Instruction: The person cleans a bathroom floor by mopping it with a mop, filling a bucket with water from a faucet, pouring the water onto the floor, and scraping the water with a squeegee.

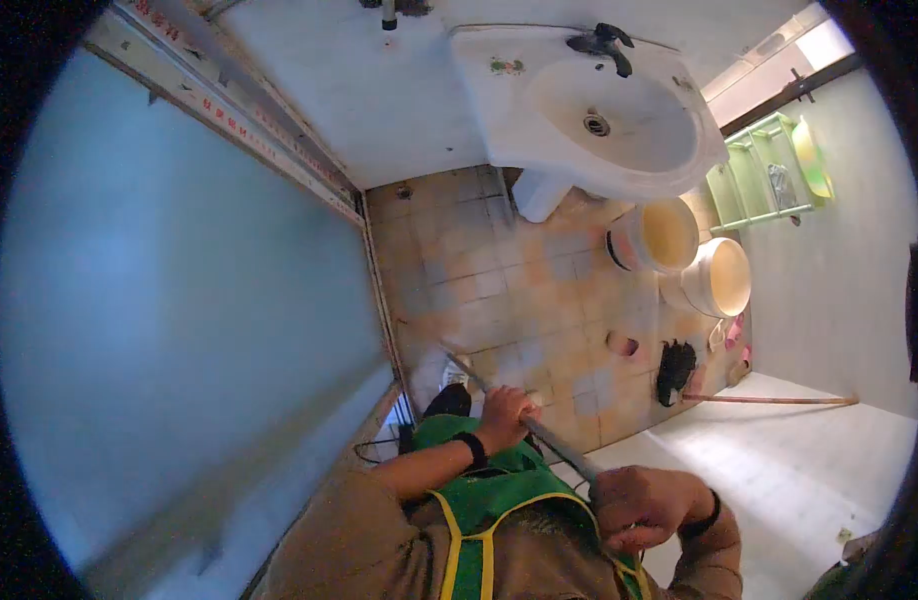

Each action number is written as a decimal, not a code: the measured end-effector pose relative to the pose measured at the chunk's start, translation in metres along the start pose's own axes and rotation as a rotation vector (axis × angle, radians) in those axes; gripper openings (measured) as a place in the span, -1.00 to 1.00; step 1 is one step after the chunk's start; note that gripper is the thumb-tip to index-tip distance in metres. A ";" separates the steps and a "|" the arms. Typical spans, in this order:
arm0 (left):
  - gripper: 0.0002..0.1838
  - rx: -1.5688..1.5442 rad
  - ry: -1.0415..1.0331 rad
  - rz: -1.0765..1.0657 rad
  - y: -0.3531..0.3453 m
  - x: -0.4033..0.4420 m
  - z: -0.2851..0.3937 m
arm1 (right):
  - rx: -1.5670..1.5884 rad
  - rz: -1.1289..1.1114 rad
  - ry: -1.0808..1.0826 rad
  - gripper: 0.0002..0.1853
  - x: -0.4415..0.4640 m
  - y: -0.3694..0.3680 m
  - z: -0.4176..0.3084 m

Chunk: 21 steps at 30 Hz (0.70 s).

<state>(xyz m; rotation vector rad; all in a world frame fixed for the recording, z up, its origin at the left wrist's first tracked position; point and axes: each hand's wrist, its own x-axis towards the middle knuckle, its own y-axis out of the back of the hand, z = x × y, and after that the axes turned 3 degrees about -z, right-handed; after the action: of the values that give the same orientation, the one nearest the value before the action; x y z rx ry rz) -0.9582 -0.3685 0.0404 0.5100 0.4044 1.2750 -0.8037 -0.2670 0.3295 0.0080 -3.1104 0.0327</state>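
A long grey pole (559, 446) runs slantwise across the front of my body. My left hand (507, 418) is wrapped round its middle, with a dark band on the wrist. Nearer my chest, my right hand (644, 505) is closed round the upper part of the pole. The pole's lower end reaches down toward the tiled floor (569, 345), beside a small white object (457, 374) near my dark shoe (447, 402). What the pole's tip touches is too blurred to tell.
A white washbasin (499, 110) stands against the far wall. Two pale buckets (634, 240) sit beneath its right side, below a green rack (749, 185). A dark brush-like thing (676, 372) with a stick (769, 400) lies at right. A bluish panel (209, 270) fills the left.
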 end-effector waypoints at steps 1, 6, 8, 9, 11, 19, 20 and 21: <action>-0.83 0.050 -0.037 0.017 -0.002 0.002 0.001 | -0.068 0.051 -0.032 -0.84 0.000 0.000 -0.006; -0.79 -0.002 0.006 0.092 0.026 0.048 0.027 | -0.380 0.239 -0.522 -0.61 0.000 -0.005 -0.069; -0.78 0.023 0.060 0.195 0.028 0.061 0.028 | -0.482 0.270 -0.822 -0.36 0.005 -0.016 -0.081; -0.79 0.058 0.078 0.114 0.025 0.062 0.030 | -0.099 0.431 -0.963 -0.36 -0.006 -0.025 -0.073; -0.75 0.132 0.113 -0.041 0.016 0.068 0.029 | 0.697 0.730 -1.158 -0.37 -0.046 -0.044 -0.033; -0.48 0.013 0.131 0.035 -0.001 -0.020 -0.020 | -0.405 0.500 -1.380 -0.50 -0.185 -0.181 0.084; -0.51 -0.024 0.235 -0.099 0.009 -0.033 -0.041 | -0.376 0.551 -1.251 -0.50 -0.216 -0.211 0.096; -0.53 -0.016 0.350 -0.131 0.021 -0.057 -0.055 | -0.344 0.594 -1.121 -0.50 -0.245 -0.229 0.106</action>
<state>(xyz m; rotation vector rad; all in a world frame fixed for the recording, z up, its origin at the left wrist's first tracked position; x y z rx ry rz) -1.0193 -0.4117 0.0076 0.2408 0.7082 1.2400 -0.5611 -0.4971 0.2208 -1.3279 -3.9328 -0.7285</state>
